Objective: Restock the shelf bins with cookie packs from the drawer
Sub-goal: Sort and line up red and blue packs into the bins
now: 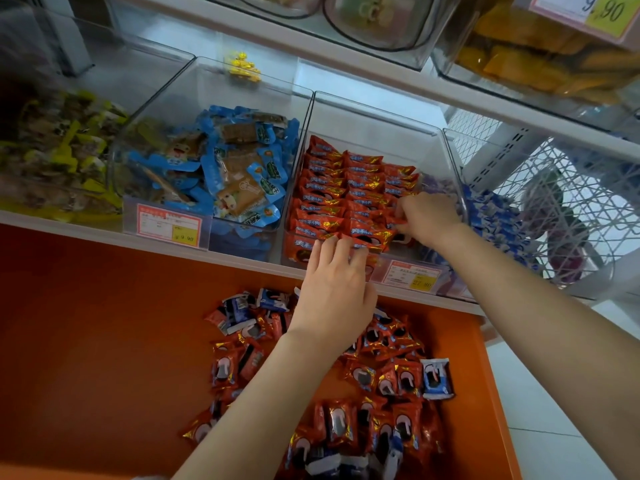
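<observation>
A clear shelf bin (377,116) holds neat rows of red cookie packs (332,192). My left hand (334,289) reaches over the bin's front edge, its straight fingers pressing on the front row of packs. My right hand (427,216) is inside the bin at the right side, fingers curled round a red pack in the right-hand row. Below, the open orange drawer (104,341) holds a loose pile of red cookie packs (381,375) with a few blue ones (435,377) mixed in.
To the left stand a bin of blue snack packs (221,168) and a bin of yellow-green packs (52,150). Blue packs (495,216) fill the bin to the right, beside a white wire basket (571,202). An upper shelf (381,67) with more bins overhangs. Price tags (169,225) hang at the bin fronts.
</observation>
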The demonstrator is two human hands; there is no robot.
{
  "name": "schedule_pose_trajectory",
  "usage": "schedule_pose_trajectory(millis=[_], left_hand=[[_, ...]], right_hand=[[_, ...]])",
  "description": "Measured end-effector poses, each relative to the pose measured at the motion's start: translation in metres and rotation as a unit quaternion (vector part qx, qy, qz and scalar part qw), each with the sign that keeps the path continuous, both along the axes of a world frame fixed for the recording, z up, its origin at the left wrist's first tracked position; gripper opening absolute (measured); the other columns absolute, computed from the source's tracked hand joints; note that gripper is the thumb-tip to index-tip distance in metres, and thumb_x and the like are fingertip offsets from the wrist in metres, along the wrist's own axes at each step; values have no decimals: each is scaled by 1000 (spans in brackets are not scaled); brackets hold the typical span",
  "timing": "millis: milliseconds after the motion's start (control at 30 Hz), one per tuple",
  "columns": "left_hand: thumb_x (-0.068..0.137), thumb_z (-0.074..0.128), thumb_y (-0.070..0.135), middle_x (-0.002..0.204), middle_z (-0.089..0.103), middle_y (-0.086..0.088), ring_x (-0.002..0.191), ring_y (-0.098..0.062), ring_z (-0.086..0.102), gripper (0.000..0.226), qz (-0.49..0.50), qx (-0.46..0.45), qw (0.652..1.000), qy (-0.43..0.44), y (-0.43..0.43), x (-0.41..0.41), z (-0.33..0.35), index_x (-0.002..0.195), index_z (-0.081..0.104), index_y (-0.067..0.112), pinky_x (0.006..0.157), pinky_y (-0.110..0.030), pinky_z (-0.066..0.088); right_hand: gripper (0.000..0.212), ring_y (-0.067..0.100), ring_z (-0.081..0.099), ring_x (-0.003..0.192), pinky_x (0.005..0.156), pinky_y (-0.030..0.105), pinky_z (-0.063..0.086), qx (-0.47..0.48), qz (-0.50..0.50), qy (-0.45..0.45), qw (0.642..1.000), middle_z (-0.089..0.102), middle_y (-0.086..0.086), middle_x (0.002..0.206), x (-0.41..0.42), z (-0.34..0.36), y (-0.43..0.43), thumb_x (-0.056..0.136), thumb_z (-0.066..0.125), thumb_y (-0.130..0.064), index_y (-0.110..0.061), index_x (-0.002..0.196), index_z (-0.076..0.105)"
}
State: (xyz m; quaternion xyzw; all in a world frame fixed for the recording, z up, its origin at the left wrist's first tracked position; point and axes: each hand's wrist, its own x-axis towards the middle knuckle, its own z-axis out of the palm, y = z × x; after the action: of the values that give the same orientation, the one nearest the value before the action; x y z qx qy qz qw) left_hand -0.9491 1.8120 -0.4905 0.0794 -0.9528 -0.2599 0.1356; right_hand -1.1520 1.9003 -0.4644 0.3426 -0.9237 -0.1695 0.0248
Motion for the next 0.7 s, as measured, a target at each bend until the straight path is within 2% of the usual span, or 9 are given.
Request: schedule_pose_trajectory(millis=[133, 233, 300, 400, 467, 567, 633, 700], left_hand=[[96, 45, 24, 142, 41, -7, 138, -26, 27, 45, 3, -3, 1000, 3, -2, -1, -1, 139, 43, 10, 118, -40, 17], [97, 44, 25, 143, 41, -6, 138, -25, 27, 46, 4, -10, 1000, 8, -3, -1, -1, 141, 42, 11, 117, -38, 15], [97, 43, 25, 144, 39, -5, 139, -24, 25, 47, 2, -19, 1000, 7, -3, -1, -1, 142, 39, 12, 117, -37, 13], [97, 44, 26, 145, 38, -6, 139, -24, 25, 49, 1, -29, 1000, 0, -3, -1, -1, 144, 37, 13, 117, -37, 13], [97, 44, 25, 144, 39, -6, 139, -25, 25, 49, 3, -30, 1000, -2, -2, -1, 0, 144, 37, 12, 117, -38, 14], [98, 42, 26, 146, 35, -4, 140, -24, 21, 50, 0, -41, 999, -10, -1, -1, 0, 146, 33, 14, 118, -37, 10], [98, 41, 26, 147, 33, -2, 141, -21, 19, 51, 0, -41, 999, -11, 0, -1, -1, 146, 31, 15, 118, -35, 7], [97, 43, 25, 146, 35, -2, 140, -21, 21, 50, -1, -43, 999, -8, 0, 0, -1, 146, 33, 15, 118, -35, 8]], right_hand=[[26, 31, 63, 97, 78, 37, 49, -7, -14, -25, 1000, 66, 11, 106, 1, 2, 1, 90, 62, -33, -12, 105, 62], [26, 32, 60, 102, 80, 38, 49, -57, -17, -51, 997, 63, 13, 114, 7, 3, 9, 92, 59, -21, -11, 115, 57], [32, 31, 60, 104, 79, 38, 50, -105, -16, -63, 992, 62, 12, 120, 16, 5, 18, 93, 57, -21, -12, 123, 53], [39, 25, 60, 107, 77, 35, 49, -181, 3, -80, 980, 58, 8, 128, 41, 9, 32, 97, 53, -28, -14, 132, 47], [36, 21, 61, 106, 76, 33, 50, -220, 36, -69, 972, 57, 5, 128, 62, 9, 42, 99, 47, -31, -14, 130, 48], [37, 17, 60, 108, 72, 19, 42, -245, 70, -60, 965, 57, 4, 127, 87, 3, 57, 101, 38, -33, -14, 131, 47], [38, 18, 59, 109, 76, 16, 38, -253, 80, -68, 962, 56, 6, 128, 100, -6, 67, 100, 40, -30, -12, 133, 46], [40, 23, 59, 111, 88, 21, 44, -249, 112, -55, 960, 57, 10, 127, 107, -18, 76, 97, 49, -25, -6, 132, 47]])
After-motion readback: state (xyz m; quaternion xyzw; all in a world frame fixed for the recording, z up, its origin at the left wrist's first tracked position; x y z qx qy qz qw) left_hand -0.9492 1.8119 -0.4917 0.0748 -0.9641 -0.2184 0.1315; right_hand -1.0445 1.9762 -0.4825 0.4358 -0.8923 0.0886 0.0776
